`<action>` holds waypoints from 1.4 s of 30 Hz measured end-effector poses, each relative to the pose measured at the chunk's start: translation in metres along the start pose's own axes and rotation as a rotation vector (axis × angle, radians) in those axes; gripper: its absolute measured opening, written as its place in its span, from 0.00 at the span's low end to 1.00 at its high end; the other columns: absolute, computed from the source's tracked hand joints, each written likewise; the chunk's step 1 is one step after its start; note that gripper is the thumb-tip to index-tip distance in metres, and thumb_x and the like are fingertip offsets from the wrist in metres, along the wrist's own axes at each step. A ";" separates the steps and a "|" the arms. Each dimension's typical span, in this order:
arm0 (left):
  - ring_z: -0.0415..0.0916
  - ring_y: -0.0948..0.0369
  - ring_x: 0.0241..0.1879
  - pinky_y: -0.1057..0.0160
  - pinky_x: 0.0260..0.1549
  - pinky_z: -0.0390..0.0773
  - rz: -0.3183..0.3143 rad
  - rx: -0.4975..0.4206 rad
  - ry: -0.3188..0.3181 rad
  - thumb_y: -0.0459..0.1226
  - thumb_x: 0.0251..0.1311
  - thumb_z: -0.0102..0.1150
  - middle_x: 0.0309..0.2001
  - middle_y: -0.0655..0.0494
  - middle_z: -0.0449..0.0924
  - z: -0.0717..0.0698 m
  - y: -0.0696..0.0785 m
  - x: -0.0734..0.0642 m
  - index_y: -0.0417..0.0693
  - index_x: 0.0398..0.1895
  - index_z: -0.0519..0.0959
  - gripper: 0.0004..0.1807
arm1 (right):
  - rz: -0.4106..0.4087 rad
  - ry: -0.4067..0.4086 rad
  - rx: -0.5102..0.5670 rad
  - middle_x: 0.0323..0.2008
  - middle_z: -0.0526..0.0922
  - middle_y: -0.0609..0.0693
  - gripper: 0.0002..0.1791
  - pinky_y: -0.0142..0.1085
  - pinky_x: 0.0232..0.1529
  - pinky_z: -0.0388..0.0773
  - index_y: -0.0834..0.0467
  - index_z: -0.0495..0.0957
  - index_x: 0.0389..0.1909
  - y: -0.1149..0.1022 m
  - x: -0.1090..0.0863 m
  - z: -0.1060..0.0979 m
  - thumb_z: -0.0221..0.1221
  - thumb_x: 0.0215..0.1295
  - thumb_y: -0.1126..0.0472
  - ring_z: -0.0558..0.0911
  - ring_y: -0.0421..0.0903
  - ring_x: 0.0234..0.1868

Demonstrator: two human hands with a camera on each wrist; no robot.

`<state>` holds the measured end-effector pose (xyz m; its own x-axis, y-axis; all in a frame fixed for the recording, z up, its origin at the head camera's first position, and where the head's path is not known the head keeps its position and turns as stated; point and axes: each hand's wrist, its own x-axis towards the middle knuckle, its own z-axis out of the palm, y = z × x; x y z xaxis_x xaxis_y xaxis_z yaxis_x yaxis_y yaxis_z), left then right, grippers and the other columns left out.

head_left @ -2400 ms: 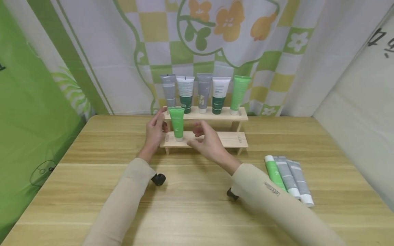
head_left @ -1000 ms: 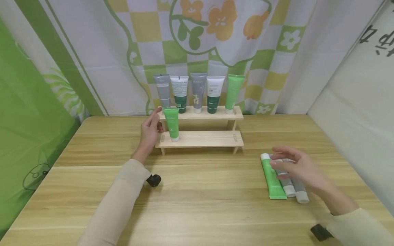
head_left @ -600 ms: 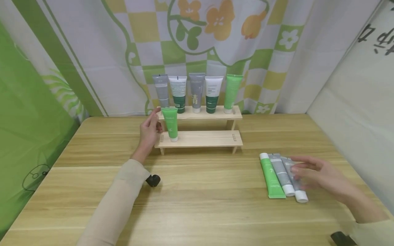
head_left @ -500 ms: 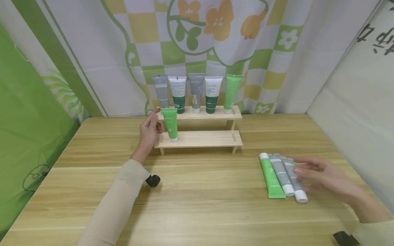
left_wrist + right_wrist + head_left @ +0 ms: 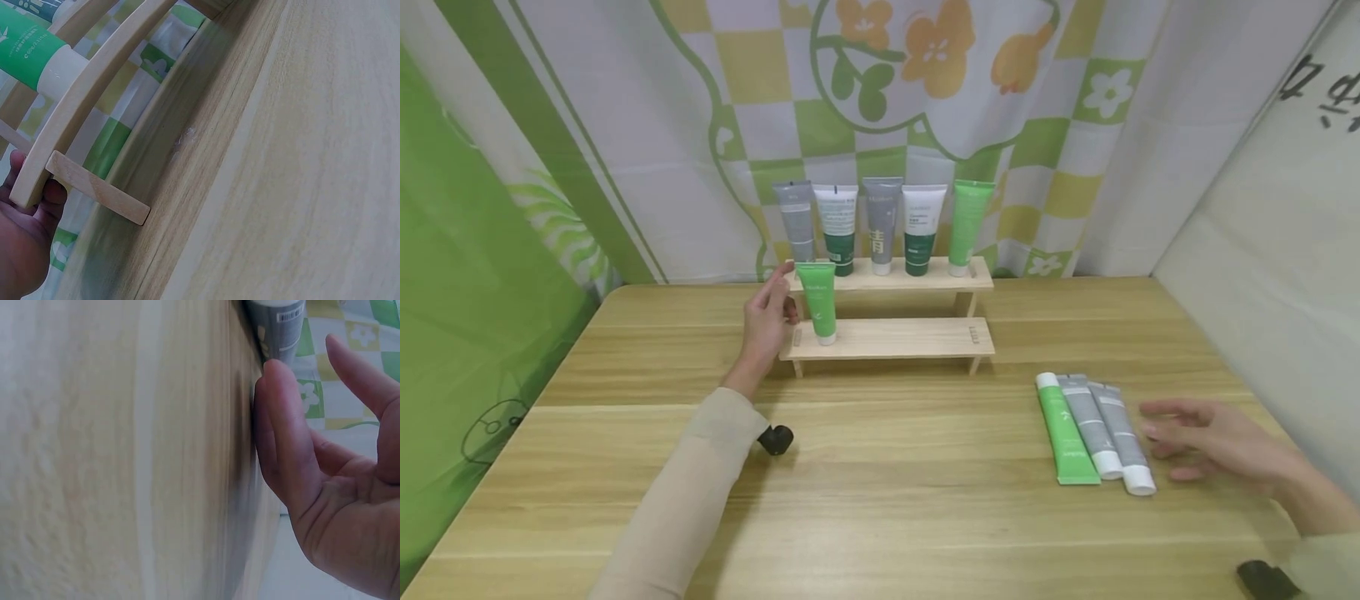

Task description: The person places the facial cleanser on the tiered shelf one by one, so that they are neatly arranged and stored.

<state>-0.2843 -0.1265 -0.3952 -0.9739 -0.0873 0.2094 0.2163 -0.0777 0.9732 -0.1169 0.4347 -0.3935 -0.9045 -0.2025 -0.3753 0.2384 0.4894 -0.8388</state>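
A two-tier wooden display rack (image 5: 895, 337) stands at the back of the table, and my left hand (image 5: 765, 321) holds its left end. In the left wrist view, fingers curl about the end of a plank. On the lower tier, close to that hand, a small green tube (image 5: 818, 302) stands cap down. To the right lie a green tube (image 5: 1066, 429) and two grey tubes (image 5: 1088, 427), side by side. My right hand (image 5: 1217, 437) hovers just right of the outer grey tube (image 5: 1120, 437), fingers apart from the thumb and holding nothing.
Several tubes stand in a row on the upper tier, including a grey tube (image 5: 882, 225), a white-and-green tube (image 5: 921, 229) and a light green tube (image 5: 970, 227). A patterned curtain (image 5: 760, 125) hangs behind the table (image 5: 865, 500), with a white wall panel (image 5: 1270, 233) at right.
My right hand has left the lower tier near the small green tube, passed over the lying tubes and come out on their right side. My left hand stays at the rack's left end.
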 end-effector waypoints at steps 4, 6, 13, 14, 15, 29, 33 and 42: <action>0.69 0.59 0.23 0.69 0.26 0.76 -0.008 -0.013 0.008 0.39 0.79 0.45 0.23 0.48 0.70 -0.002 -0.011 0.005 0.47 0.70 0.73 0.20 | 0.016 0.008 -0.036 0.54 0.78 0.68 0.38 0.47 0.42 0.85 0.79 0.51 0.71 -0.003 0.002 0.001 0.57 0.75 0.59 0.83 0.48 0.45; 0.69 0.60 0.23 0.70 0.25 0.75 -0.003 -0.014 0.012 0.41 0.79 0.45 0.23 0.49 0.69 -0.003 -0.016 0.007 0.49 0.69 0.73 0.20 | 0.019 0.016 -0.058 0.52 0.80 0.65 0.38 0.46 0.41 0.85 0.79 0.52 0.70 -0.005 0.003 0.003 0.58 0.75 0.59 0.83 0.48 0.44; 0.68 0.62 0.23 0.71 0.24 0.74 0.022 -0.001 0.021 0.43 0.78 0.46 0.22 0.52 0.69 -0.002 -0.019 0.009 0.51 0.68 0.75 0.21 | 0.039 0.040 -0.120 0.44 0.81 0.59 0.38 0.45 0.36 0.86 0.78 0.56 0.69 -0.014 0.009 0.010 0.60 0.73 0.57 0.83 0.50 0.40; 0.68 0.62 0.23 0.71 0.24 0.74 0.020 -0.002 0.018 0.43 0.79 0.46 0.22 0.51 0.69 -0.002 -0.019 0.009 0.51 0.68 0.75 0.21 | 0.044 0.042 -0.123 0.44 0.81 0.59 0.38 0.45 0.36 0.86 0.78 0.56 0.69 -0.016 0.009 0.012 0.61 0.72 0.56 0.83 0.50 0.40; 0.68 0.61 0.23 0.70 0.25 0.75 0.016 -0.004 0.015 0.43 0.79 0.46 0.23 0.51 0.69 -0.003 -0.019 0.008 0.50 0.68 0.74 0.20 | 0.046 0.042 -0.126 0.43 0.81 0.59 0.38 0.45 0.36 0.86 0.78 0.56 0.68 -0.018 0.010 0.013 0.61 0.72 0.56 0.83 0.50 0.40; 0.70 0.58 0.24 0.67 0.28 0.77 0.010 0.026 -0.009 0.37 0.79 0.44 0.24 0.45 0.69 0.003 0.007 -0.004 0.41 0.69 0.72 0.21 | 0.063 0.047 -0.162 0.47 0.80 0.65 0.42 0.44 0.33 0.86 0.81 0.53 0.68 -0.036 0.024 0.029 0.64 0.69 0.58 0.85 0.51 0.36; 0.69 0.58 0.24 0.67 0.28 0.77 0.009 0.031 -0.013 0.37 0.79 0.44 0.24 0.44 0.68 0.003 0.008 -0.005 0.42 0.69 0.72 0.21 | 0.063 0.059 -0.143 0.47 0.80 0.65 0.42 0.44 0.35 0.86 0.81 0.53 0.68 -0.034 0.025 0.029 0.64 0.69 0.58 0.85 0.52 0.37; 0.69 0.57 0.25 0.66 0.28 0.76 0.007 0.052 -0.015 0.38 0.80 0.43 0.25 0.41 0.68 0.001 0.010 -0.005 0.43 0.70 0.72 0.21 | 0.042 0.101 -0.136 0.47 0.81 0.67 0.42 0.43 0.35 0.86 0.83 0.52 0.68 -0.029 0.025 0.028 0.63 0.70 0.58 0.85 0.51 0.37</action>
<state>-0.2773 -0.1253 -0.3869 -0.9733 -0.0733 0.2177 0.2200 -0.0254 0.9752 -0.1365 0.3920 -0.3896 -0.9274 -0.0966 -0.3614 0.2329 0.6070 -0.7599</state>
